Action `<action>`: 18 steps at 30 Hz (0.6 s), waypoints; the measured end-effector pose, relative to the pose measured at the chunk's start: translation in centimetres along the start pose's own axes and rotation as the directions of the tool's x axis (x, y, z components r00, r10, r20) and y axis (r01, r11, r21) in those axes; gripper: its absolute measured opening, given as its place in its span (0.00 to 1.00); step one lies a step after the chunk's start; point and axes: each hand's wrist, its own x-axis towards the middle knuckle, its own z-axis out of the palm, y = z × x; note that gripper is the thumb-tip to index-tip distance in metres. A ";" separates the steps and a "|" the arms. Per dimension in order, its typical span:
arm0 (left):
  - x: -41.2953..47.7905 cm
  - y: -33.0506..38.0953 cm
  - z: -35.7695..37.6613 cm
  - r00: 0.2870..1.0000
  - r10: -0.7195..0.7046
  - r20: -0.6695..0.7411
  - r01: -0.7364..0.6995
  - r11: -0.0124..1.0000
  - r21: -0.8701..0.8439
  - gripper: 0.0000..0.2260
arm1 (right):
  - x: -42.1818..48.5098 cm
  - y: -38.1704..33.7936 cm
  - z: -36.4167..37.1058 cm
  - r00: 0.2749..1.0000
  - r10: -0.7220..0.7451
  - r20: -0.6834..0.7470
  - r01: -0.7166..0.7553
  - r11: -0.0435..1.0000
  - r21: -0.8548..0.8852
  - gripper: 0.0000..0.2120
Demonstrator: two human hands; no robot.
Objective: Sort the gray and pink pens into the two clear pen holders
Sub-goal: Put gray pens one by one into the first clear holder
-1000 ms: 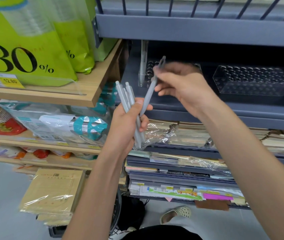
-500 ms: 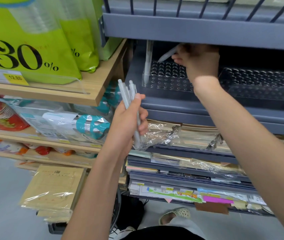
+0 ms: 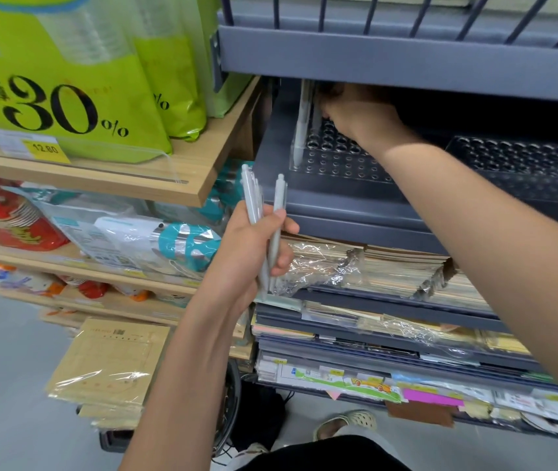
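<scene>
- Head view, the only one I have: left hand (image 3: 247, 253) is low centre, fingers and thumb curled round a bunch of gray pens (image 3: 251, 198).
- The pens stand roughly upright, clicker ends up. One sits slightly apart on the right of the bunch, and their tips poke out below the fingers.
- Right hand (image 3: 359, 115) is up on the gray shelf (image 3: 338, 205), over the back of the left clear pen holder (image 3: 338, 161).
- Its fingers are curled into shadow under the shelf above, so I cannot tell if they pinch anything.
- One standing gray pen (image 3: 302, 124) is upright in the left holder at its far left edge, just beside the right hand.
- The right clear pen holder (image 3: 522, 164) is on the same shelf, well apart from both hands. I see only its rows of holes.
- Wrapped notebooks (image 3: 389, 270) are stacked on the tier below, just behind the left hand.
- At left, green packs (image 3: 66, 79) printed "30%" sit on a wooden shelf (image 3: 182, 171), with a yellow price tag (image 3: 45, 149) in front.
</scene>
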 end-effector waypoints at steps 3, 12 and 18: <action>-0.1 0.0 -0.3 0.999 0.018 -0.031 -0.018 1.000 0.003 0.05 | 0.3 0.1 -0.4 0.997 -0.035 0.067 0.036 0.999 -0.016 0.20; -0.2 0.1 -0.6 0.996 0.051 -0.068 -0.054 0.998 -0.036 0.02 | -1.5 0.3 -0.5 0.999 0.044 -0.018 -0.041 0.988 0.147 0.11; -0.1 -0.1 -0.3 0.990 0.139 -0.008 -0.139 0.990 -0.011 0.03 | -6.6 0.1 -1.0 0.999 -0.002 -0.044 0.019 0.928 0.371 0.05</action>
